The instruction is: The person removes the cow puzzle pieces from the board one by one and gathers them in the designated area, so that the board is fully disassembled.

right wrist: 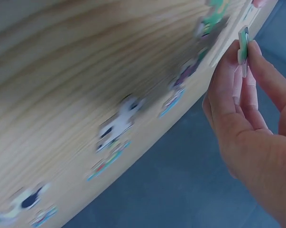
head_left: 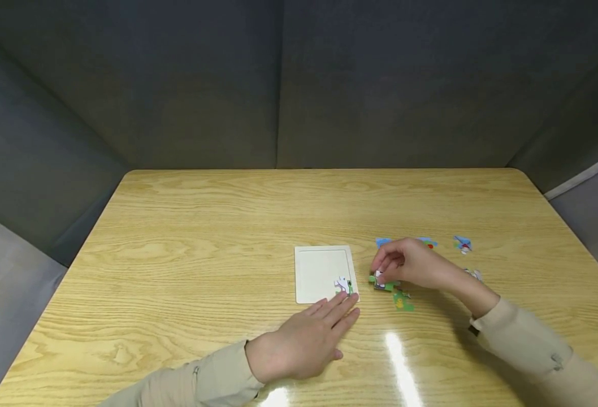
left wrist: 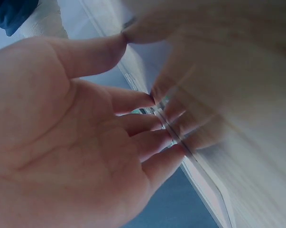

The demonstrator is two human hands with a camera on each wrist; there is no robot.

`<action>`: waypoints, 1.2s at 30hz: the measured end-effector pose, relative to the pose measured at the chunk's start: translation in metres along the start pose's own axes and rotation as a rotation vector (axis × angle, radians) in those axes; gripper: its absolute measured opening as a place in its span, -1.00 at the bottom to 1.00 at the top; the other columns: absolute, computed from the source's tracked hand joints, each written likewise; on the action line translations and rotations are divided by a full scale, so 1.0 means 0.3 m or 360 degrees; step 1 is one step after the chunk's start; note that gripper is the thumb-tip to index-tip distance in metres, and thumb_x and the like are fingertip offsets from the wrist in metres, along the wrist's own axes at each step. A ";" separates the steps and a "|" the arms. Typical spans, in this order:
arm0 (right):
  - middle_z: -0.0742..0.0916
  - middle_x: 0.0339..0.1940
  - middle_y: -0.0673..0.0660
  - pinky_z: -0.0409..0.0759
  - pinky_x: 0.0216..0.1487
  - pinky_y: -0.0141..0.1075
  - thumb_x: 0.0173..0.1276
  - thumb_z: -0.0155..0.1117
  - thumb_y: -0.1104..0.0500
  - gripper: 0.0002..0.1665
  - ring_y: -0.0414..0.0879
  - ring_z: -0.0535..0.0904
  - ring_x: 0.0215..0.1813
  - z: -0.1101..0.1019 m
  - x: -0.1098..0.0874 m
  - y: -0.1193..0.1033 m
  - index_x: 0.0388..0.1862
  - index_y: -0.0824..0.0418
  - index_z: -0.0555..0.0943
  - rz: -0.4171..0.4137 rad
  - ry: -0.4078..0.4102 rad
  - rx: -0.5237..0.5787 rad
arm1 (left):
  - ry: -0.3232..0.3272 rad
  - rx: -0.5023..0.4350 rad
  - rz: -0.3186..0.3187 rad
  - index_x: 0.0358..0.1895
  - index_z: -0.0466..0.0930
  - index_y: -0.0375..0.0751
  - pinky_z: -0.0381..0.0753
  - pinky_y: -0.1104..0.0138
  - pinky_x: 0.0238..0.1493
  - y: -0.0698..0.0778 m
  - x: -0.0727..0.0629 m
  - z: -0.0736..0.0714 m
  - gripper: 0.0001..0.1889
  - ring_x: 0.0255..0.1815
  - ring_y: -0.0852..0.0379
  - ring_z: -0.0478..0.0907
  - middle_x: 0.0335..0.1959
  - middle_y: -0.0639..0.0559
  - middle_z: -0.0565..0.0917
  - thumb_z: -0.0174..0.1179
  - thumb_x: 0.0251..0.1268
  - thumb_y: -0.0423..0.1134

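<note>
A white square puzzle tray (head_left: pixel 319 277) lies near the middle of the table, with one white-and-green jigsaw piece (head_left: pixel 343 284) in its near right corner. My left hand (head_left: pixel 311 339) rests at the tray's near edge, fingers straight, fingertips touching around that corner. To the right of the tray, my right hand (head_left: pixel 406 263) pinches a jigsaw piece (right wrist: pixel 243 47) between thumb and fingers, raised off the table in the right wrist view. In the left wrist view the left palm (left wrist: pixel 76 137) shows, its fingertips meeting the tray's edge.
Several loose jigsaw pieces lie right of the tray: a green one with a yellow patch (head_left: pixel 402 301), a blue one (head_left: pixel 382 242), and another blue one (head_left: pixel 463 243) farther right. A white-and-black piece (right wrist: pixel 120 122) shows in the right wrist view. Dark partitions (head_left: pixel 278 85) stand behind the table.
</note>
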State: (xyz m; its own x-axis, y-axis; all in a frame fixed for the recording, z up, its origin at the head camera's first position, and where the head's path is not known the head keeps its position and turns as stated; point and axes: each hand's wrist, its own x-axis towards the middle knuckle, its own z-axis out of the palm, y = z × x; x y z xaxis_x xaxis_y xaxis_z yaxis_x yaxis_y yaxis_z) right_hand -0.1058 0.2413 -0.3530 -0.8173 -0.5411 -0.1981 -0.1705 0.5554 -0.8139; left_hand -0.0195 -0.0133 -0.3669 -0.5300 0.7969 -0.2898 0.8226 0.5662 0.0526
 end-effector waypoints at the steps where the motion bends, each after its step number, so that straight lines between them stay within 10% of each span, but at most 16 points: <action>1: 0.74 -0.37 0.06 0.66 -0.31 -0.30 0.22 0.41 0.35 -0.86 -0.08 0.69 -0.33 -0.006 -0.009 0.005 -0.24 0.34 0.66 0.0009 0.0003 -0.0002 | -0.0001 0.0000 -0.0001 0.58 -0.05 -0.14 0.01 0.26 0.49 0.000 0.000 0.000 -0.29 0.59 0.06 -0.27 0.61 -0.06 -0.20 -0.09 0.53 0.07; 36: 0.69 -0.45 -0.07 0.59 -0.39 -0.39 0.09 0.49 0.37 -0.82 -0.28 0.56 -0.41 -0.058 -0.242 0.151 -0.35 0.17 0.69 0.0084 0.0190 -0.0326 | 0.0003 0.0012 0.0020 0.58 -0.07 -0.17 0.02 0.26 0.49 -0.001 -0.004 -0.001 -0.30 0.59 0.05 -0.26 0.61 -0.08 -0.21 -0.11 0.55 0.04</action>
State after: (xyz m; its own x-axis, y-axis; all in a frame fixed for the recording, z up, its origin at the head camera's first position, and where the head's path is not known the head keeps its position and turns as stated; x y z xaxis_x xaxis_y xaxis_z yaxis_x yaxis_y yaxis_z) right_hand -0.0638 0.3168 -0.3659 -0.8854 -0.4359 -0.1615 -0.2237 0.7041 -0.6740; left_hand -0.0192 -0.0142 -0.3663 -0.5203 0.8042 -0.2873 0.8305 0.5549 0.0492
